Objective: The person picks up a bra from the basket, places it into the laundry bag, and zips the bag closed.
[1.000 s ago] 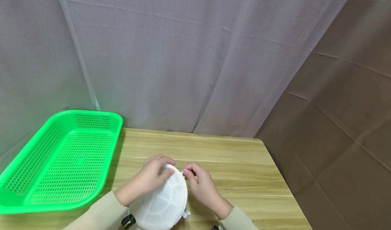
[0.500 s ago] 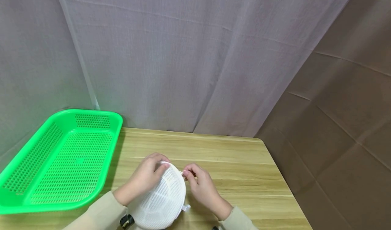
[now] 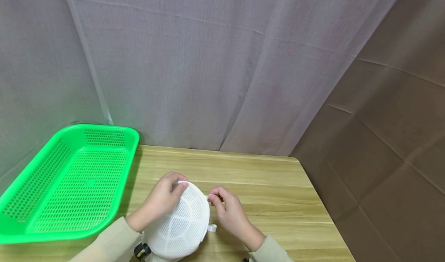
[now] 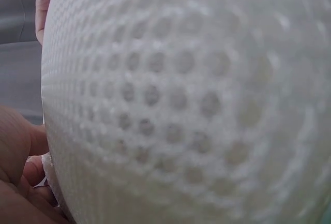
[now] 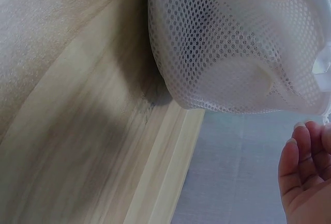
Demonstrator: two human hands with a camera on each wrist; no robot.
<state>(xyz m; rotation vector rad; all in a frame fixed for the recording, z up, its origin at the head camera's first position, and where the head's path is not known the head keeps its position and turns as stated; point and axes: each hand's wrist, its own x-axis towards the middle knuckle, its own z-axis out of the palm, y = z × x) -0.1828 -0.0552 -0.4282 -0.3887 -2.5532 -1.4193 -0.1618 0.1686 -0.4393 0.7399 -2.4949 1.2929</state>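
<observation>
A round white mesh laundry bag [image 3: 184,219] is between my two hands over the wooden table. My left hand [image 3: 161,196] grips its far left edge, thumb on the mesh top and fingers over the far side. At the right edge, my right hand [image 3: 227,211] pinches a small zipper pull [image 3: 206,197] between thumb and forefinger. A white fabric loop [image 3: 211,228] sticks out from the rim just below that hand. In the left wrist view the mesh [image 4: 155,94] fills most of the picture. The right wrist view shows the bag's mesh side [image 5: 227,43] bulging out.
A green plastic basket [image 3: 133,150] with perforated walls stands at the left of the table [image 3: 271,184]. Grey cloth [image 3: 174,80] hangs behind the table's back edge, and brown cloth [image 3: 389,138] hangs along the right side.
The bag has turned counterclockwise and shifted slightly left, its fabric loop moving up along the right side. My left hand has moved left with it, while my right hand has stayed nearly in place.
</observation>
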